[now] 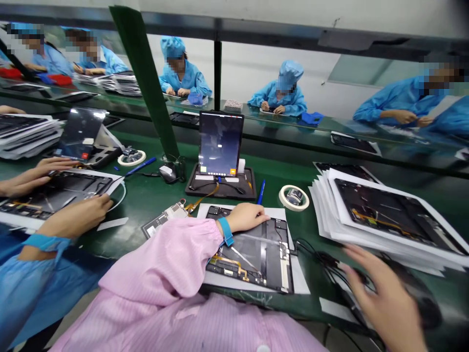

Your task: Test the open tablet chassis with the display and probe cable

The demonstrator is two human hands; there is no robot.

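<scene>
A tablet's open back housing (pixel 271 254), with exposed ribbon cables, lies on a white sheet (pixel 300 278) before me. My left hand (pixel 246 217), a blue strap (pixel 225 231) on its wrist, rests over the housing's upper part. Its fingers are curled together near the top edge, and what they hold, if anything, is hidden. At the lower right my right hand (pixel 384 293) is blurred, its fingers apart and nothing seen in them. It hovers by black cables (pixel 326 261) and a dark rounded object (pixel 421 296). A lit tablet screen (pixel 221 142) stands behind the housing.
To the right is a stack of sheets and housings (pixel 388 215). A tape roll (pixel 294 197) and blue pen (pixel 261 191) lie behind my work. A circuit board part (pixel 166 217) sits left. A co-worker's hands (pixel 75 217) work at far left. A green post (pixel 146 78) rises ahead.
</scene>
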